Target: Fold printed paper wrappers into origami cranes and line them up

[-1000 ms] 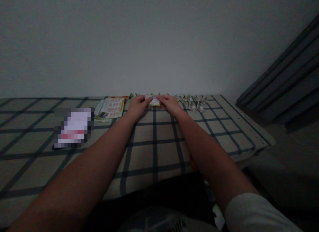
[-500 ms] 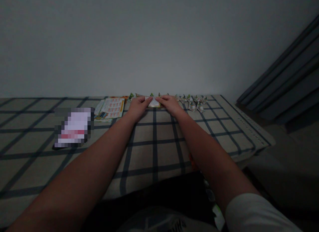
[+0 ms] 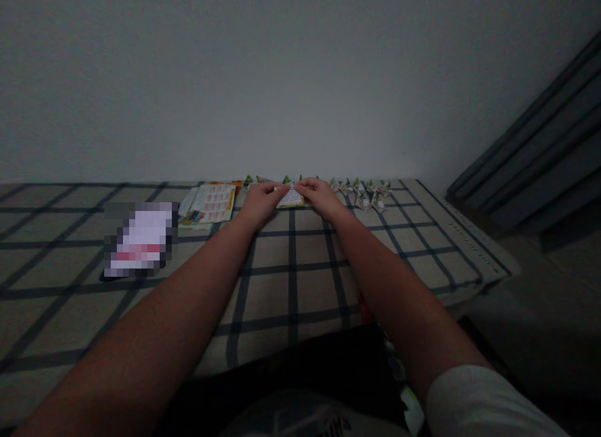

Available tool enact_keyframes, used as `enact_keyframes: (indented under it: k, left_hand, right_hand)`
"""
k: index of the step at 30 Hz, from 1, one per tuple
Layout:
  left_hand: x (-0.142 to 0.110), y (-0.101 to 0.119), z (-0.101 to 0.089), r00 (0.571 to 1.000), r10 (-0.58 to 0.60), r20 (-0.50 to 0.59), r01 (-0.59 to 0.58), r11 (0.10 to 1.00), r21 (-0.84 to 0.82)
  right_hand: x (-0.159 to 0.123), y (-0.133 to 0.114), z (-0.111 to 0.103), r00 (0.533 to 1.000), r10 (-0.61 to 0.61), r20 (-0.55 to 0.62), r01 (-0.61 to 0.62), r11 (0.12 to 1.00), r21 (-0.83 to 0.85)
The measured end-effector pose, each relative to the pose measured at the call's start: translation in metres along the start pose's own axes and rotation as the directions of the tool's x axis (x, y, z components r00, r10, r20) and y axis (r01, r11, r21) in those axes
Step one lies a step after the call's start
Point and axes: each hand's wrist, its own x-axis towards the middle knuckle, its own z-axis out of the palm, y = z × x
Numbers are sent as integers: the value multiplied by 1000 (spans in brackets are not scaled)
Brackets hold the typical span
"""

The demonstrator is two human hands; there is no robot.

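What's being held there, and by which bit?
A small printed paper; the left grip and right grip hold its far part, on opposite sides.

dim, grainy view: the wall (image 3: 300, 111) is palest just above the far edge of the tablecloth (image 3: 267, 290); shadow lies deep beyond its right edge; pixel blocks obscure a bright screen (image 3: 143, 230).

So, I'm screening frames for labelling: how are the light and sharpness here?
In the head view, light is dim, the wall darker toward the upper corners; there too, the phone-like object is coarsely pixelated, and print on the paper between the left hand and right hand is too small and dim to read.
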Motion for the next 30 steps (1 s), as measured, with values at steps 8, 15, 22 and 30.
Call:
enact_keyframes:
  k: [8, 15, 22, 30]
  left_hand:
    - [-1, 8, -3, 996, 81, 33, -85, 984, 158]
    - [-1, 4, -1, 998, 49, 41, -51, 996, 71]
    - [-2, 9, -2, 997, 59, -41, -54, 992, 118]
    - [0, 3, 1, 998, 45, -50, -46, 999, -27]
  right_hand:
    - [-1, 1, 1, 1000, 10, 19, -10, 1000, 3]
    - [-1, 2, 0, 1000, -30, 2, 30, 999, 18]
    - [-2, -1, 2, 999, 47, -9, -47, 998, 28]
    - [0, -6, 0, 994, -28, -104, 24, 999, -46]
